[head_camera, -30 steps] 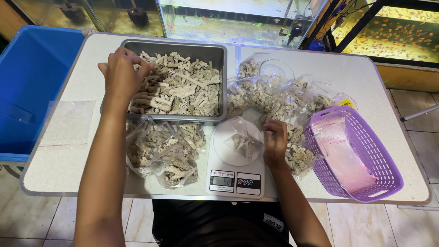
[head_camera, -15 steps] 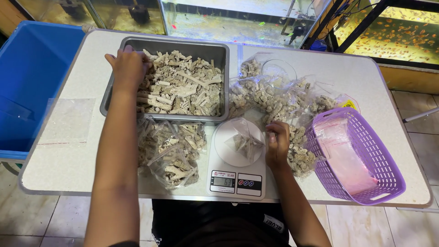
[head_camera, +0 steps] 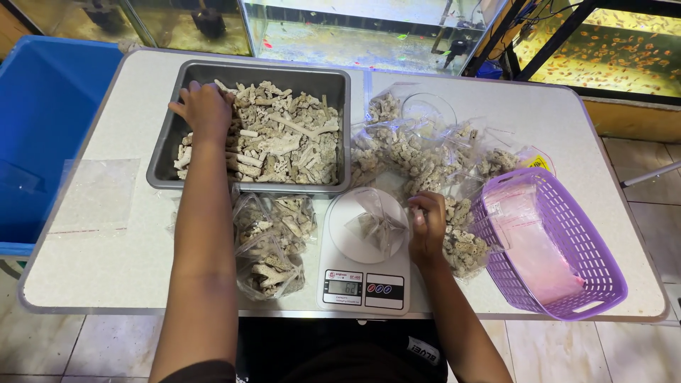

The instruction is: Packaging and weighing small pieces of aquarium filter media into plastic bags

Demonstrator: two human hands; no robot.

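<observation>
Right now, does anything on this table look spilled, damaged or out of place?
Nothing stands out. The coral pieces sit inside the grey tray and bags; the left hand is in the tray, the right hand holds the bag on the scale.

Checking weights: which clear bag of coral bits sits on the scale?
The small bag on the white scale, pinched by the right hand; the others lie on the table.

— What sits on your pale speckled tabletop (head_camera: 106, 248)?
— A grey metal tray (head_camera: 162, 160) of coral rubble, filled clear bags (head_camera: 273, 245), a white kitchen scale (head_camera: 365, 273), a purple basket (head_camera: 567, 262).
</observation>
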